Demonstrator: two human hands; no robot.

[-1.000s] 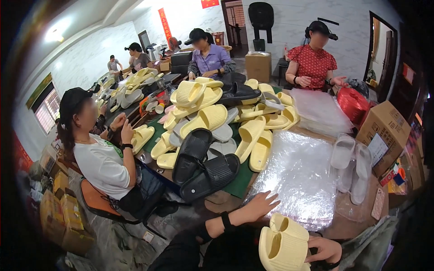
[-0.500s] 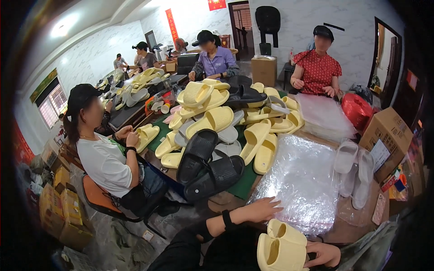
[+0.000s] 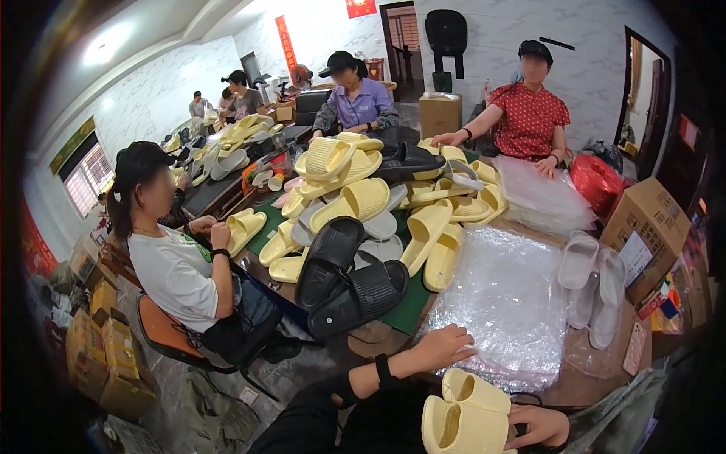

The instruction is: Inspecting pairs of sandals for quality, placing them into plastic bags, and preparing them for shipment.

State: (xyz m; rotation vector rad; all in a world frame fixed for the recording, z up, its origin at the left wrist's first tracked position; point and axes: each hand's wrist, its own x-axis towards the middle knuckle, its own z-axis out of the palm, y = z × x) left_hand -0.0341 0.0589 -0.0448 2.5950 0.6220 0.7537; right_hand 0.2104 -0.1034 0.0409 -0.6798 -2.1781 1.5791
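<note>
A pair of pale yellow slide slippers (image 3: 469,412) sits at the near edge, one against the other. My right hand (image 3: 538,425) is closed around their right side, its fingertips partly hidden. My left hand (image 3: 442,348) rests at the near left edge of a stack of clear plastic bags (image 3: 507,303). Its fingers are bent and drawn together on the plastic, at the edge of a bag. Beyond the bags' left side, yellow slippers (image 3: 431,234) and black slippers (image 3: 359,299) lie heaped on the table.
Grey slippers (image 3: 597,287) and a phone (image 3: 635,349) lie right of the bags, beside a cardboard box (image 3: 650,234). A red plastic bundle (image 3: 596,185) is farther back. One co-worker (image 3: 181,250) sits at left; others (image 3: 529,113) work across the table.
My left fingers have curled in from a spread reach onto the bags. The held slippers have shifted slightly left. The co-worker in red has stretched an arm toward the slipper heap.
</note>
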